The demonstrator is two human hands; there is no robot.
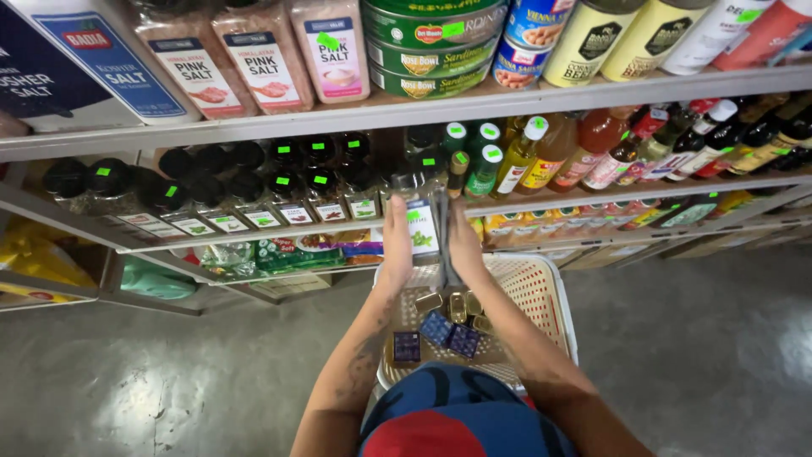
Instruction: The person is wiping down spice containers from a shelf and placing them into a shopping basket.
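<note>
**Occlusions and Unresolved Detail**

The spice jar (pixel 420 222) is covered on both sides by the left hand (pixel 395 245) and right hand (pixel 464 247); its base cannot be seen. The white basket (pixel 541 292) is partly concealed behind the forearms and the blue-and-red garment (pixel 457 419). The small packets (pixel 448 326) inside are too small to identify. Upper-shelf salt bags (pixel 262 55) are cut off by the top edge.

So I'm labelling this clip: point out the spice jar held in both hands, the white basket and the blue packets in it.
spice jar (pixel 422 224), head view, its label.
white basket (pixel 541 292), head view, right wall.
blue packets (pixel 436 327), head view, middle packet's top.
</note>
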